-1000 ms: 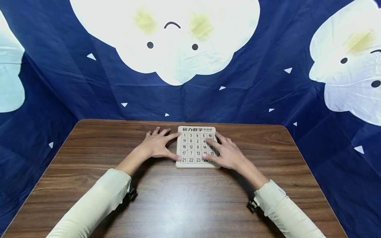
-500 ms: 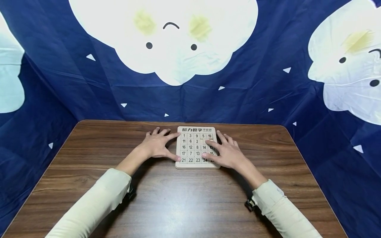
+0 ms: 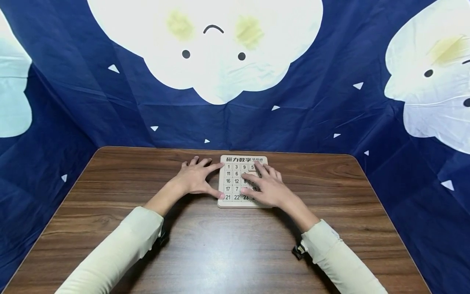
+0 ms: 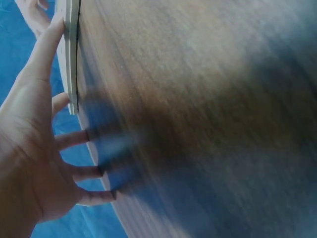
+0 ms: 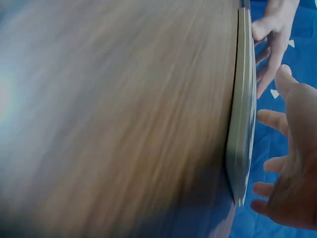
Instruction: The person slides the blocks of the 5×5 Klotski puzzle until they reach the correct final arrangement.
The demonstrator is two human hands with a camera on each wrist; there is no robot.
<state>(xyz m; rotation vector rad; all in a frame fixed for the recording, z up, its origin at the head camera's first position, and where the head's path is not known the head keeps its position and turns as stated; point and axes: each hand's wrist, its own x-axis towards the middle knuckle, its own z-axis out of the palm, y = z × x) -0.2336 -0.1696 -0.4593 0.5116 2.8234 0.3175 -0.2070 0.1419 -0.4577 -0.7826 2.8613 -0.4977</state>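
Note:
A pale number slide puzzle (image 3: 232,205) lies flat near the table's far edge, its tiles printed with black digits. My left hand (image 3: 193,179) is spread at the puzzle's left side, index fingertip at the upper corner and thumb on the lower one. Over the right half reaches my right hand (image 3: 273,188), fingers extended, with the index fingertip on the second row where the 2 was seen. The thumb is above the lower rows, and the hand hides several right-hand tiles. A gap shows below the 5 tile (image 3: 252,167). In the right wrist view, the puzzle's edge (image 5: 240,109) stands beside the fingers.
The brown wood-grain table (image 3: 216,249) extends toward me, with a bright glare spot on it. A dark blue cloth (image 3: 176,118) with white clouds and triangles hangs behind the table and along both sides. A black strap piece (image 3: 298,252) sits at my right cuff.
My right hand has shifted left across the puzzle, its index finger going from the 4 tile to the 2 tile's place. The 4 has left its spot, exposing a gap. My left hand stays put.

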